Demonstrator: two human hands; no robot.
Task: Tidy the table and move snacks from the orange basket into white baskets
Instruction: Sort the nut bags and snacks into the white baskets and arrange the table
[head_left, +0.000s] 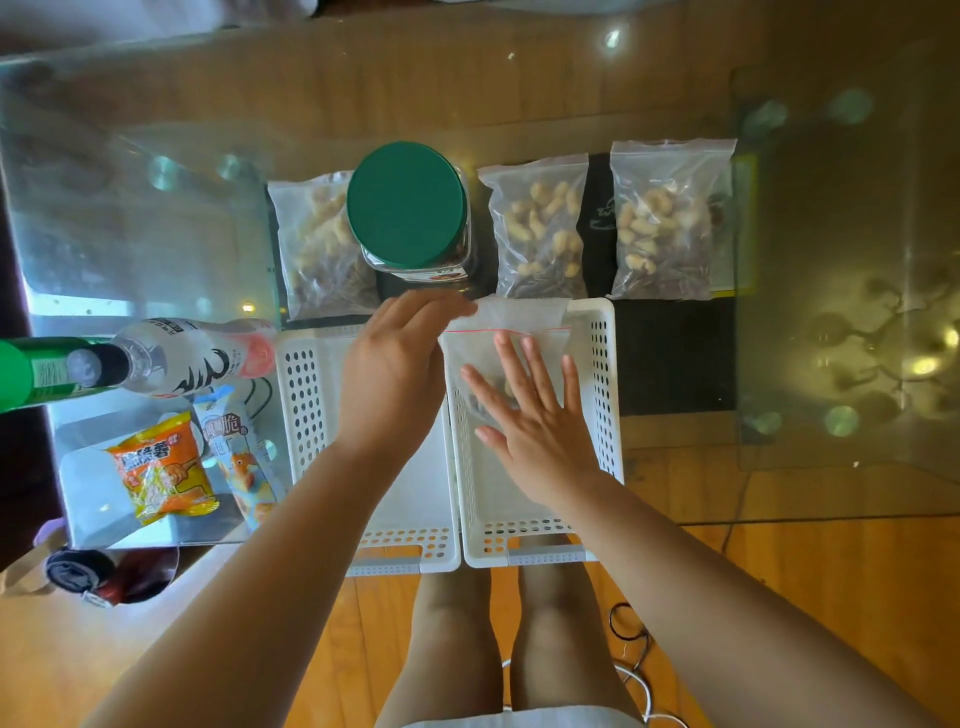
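Observation:
Two white perforated baskets stand side by side at the near edge of the glass table, the left basket and the right basket. A clear zip bag with a red seal line lies in the right basket, its top over the far rim. My right hand presses flat on this bag with straight, spread fingers. My left hand holds the bag's upper left corner. Behind the baskets lie three zip bags of nuts and a jar with a green lid.
At the left lie an orange snack packet and a blue-white snack packet. Beside them lie a clear bottle and a green bottle. Black mats sit under the bags. My knees and cables show below the table edge.

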